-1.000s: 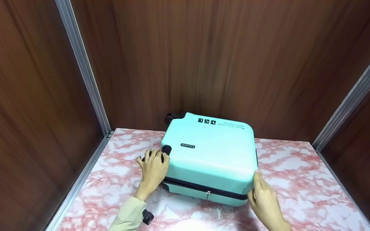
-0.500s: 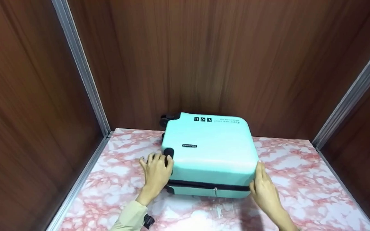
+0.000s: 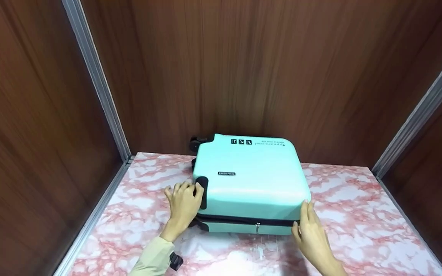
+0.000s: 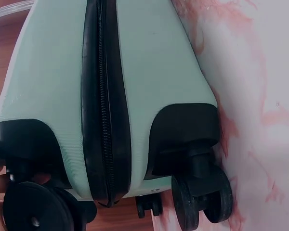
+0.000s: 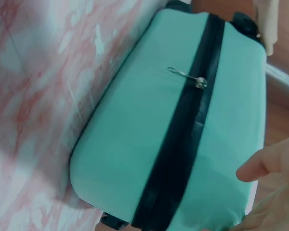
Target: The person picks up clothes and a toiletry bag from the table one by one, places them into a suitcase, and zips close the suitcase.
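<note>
A mint-green hard-shell suitcase (image 3: 251, 168) lies flat on the table, its zipped side facing me. My left hand (image 3: 182, 203) grips the wheel at its upper front-left corner; in the left wrist view that black wheel (image 4: 36, 209) hides most of the fingers. At the front-right corner, my right hand (image 3: 313, 234) rests its fairly straight fingers against the shell. Its thumb (image 5: 262, 166) stands apart from the fingers in the right wrist view. A metal zipper pull (image 5: 185, 75) hangs on the black zip band (image 5: 183, 139), which runs closed along the visible side.
Pink-and-white marbled tabletop (image 3: 351, 207) surrounds the suitcase. Brown wood-grain panels (image 3: 251, 69) rise behind and on both sides, joined by grey metal posts (image 3: 98, 80). The suitcase's far edge lies close to the back panel.
The suitcase has turned slightly, so its front edge lies straighter across the table. My right hand has slid down and nearer along the corner. The left hand stays at the wheel.
</note>
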The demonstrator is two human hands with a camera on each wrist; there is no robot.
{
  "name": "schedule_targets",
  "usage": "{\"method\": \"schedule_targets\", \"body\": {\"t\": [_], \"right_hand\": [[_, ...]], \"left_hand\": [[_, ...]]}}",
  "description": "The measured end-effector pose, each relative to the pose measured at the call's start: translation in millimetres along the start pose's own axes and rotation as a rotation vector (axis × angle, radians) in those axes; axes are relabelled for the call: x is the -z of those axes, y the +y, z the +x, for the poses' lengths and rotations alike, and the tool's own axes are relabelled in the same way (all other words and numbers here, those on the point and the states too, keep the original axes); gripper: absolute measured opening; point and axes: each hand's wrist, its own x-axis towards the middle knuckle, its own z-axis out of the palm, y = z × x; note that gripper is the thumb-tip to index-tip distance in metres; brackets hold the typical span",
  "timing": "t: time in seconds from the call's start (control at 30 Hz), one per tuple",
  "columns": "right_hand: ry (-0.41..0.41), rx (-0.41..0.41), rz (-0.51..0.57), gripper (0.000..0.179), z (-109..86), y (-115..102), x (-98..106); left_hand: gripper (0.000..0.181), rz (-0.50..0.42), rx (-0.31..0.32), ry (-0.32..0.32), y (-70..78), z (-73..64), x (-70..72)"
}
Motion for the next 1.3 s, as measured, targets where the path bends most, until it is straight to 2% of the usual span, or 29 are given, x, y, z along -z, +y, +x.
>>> {"method": "schedule_targets", "body": {"t": [0.13,0.33,0.47,0.67,0.77,0.97,1.17,1.3], "right_hand": [[-0.009,-0.032,-0.001,0.066,4.3,3.2,-1.1],[0.026,-0.033,0.021,0.07,17.0,25.4,-9.6],[0.037,-0.05,0.045,0.073,22.4,34.8,-15.7],[0.007,-0.036,0.043,0.071,15.3,23.3,-17.5],[-0.018,-0.024,0.034,0.069,10.7,16.9,-17.0],[-0.024,-0.007,0.027,0.069,10.4,16.6,-22.8],[-0.015,-0.022,0.064,0.075,16.8,32.1,-31.0],[-0.013,-0.038,0.086,0.076,20.2,39.0,-34.5]], "left_hand": [[0.038,0.018,-0.051,0.061,5.1,-0.5,-1.1],[0.036,0.033,-0.136,0.116,17.6,-10.3,-2.7],[0.038,0.026,-0.17,0.093,22.6,-13.8,-0.5],[0.045,0.021,-0.113,0.058,13.5,-14.3,2.2],[0.048,0.009,-0.111,0.05,10.3,-14.0,1.4],[0.049,-0.025,-0.16,0.044,11.8,-16.1,0.7],[0.045,-0.004,-0.226,0.054,22.1,-23.1,-1.4],[0.045,0.006,-0.239,0.029,25.3,-26.6,0.4]]}}
